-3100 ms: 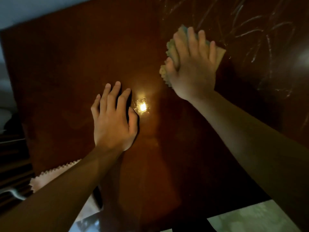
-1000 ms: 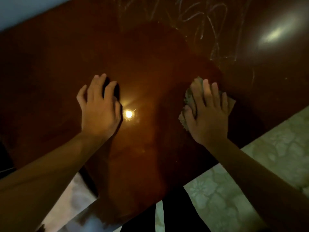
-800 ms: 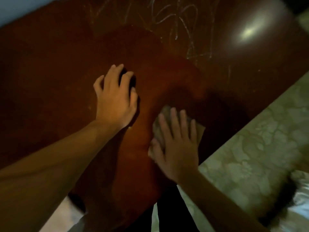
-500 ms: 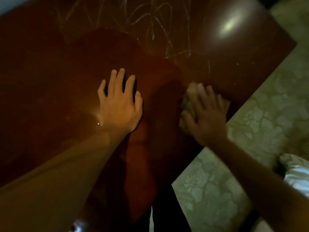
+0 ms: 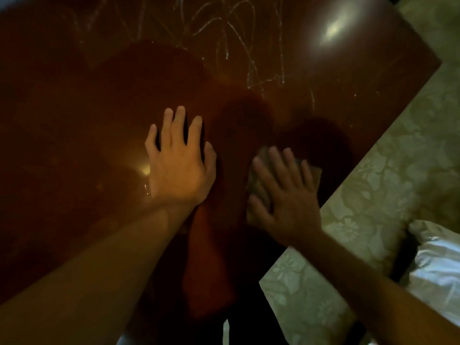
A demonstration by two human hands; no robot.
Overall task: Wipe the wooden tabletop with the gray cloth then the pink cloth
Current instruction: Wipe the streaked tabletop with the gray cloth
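- Pressing down on the gray cloth (image 5: 258, 181), the right hand (image 5: 283, 195) is lying flat with its fingers straight and spread, so the cloth is showing only past the fingertips and beside the thumb.
- The cloth is lying on the wooden counter (image 5: 99, 108), close to the edge just right of the right hand.
- The left hand (image 5: 178, 163) is resting palm down on the counter, fingers straight and slightly spread, holding nothing, just left of the right hand and apart from the cloth.
- Pale chalk-like scribbles (image 5: 236, 46) are showing on the counter beyond both hands.
- A patterned floor (image 5: 385, 183) is lying right of the right hand, past the counter's edge.
- Something white and shiny (image 5: 438, 265) is sitting on the floor right of the right forearm; I cannot tell what it is.
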